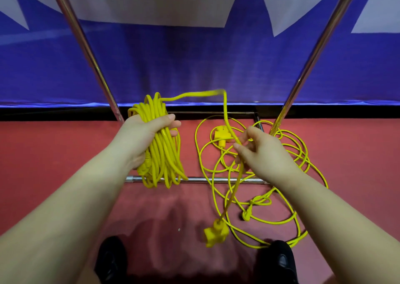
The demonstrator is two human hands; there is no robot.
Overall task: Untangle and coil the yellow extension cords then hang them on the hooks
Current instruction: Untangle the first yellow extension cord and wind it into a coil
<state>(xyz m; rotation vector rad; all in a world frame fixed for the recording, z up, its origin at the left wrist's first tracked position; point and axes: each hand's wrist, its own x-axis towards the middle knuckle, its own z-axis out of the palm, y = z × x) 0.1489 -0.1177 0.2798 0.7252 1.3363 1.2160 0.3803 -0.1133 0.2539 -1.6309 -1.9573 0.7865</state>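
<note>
1. Nearest to us, two black shoes (111, 260) stand on the red floor (54, 149), one at each side of the lower edge.
2. Just beyond them, a yellow multi-outlet socket end (215, 233) hangs blurred above the floor on the free length of the cord.
3. Next, our two bare forearms reach forward from the bottom corners.
4. Our right hand (259, 151) pinches that free length of yellow cord (229, 127) between thumb and curled fingers; from the pinch it runs down to the socket end and arches up and left to the coil.
5. Our left hand (147, 132) has its fingers wrapped round the coiled yellow extension cord (162, 153), a bundle of many long loops hanging below the palm and standing up above it.
6. Under and beyond the right hand, a second yellow extension cord (287, 175) lies in loose tangled loops on the floor, with a yellow plug block (220, 135) among them and a small knot-like end (246, 214) nearer us.
7. A horizontal chrome bar (199, 179) lies low across the floor behind the coil, and two slanting chrome poles (86, 45) rise from the rack's base to the upper corners.
8. Farthest off, a blue banner with white shapes (194, 56) covers the wall.
</note>
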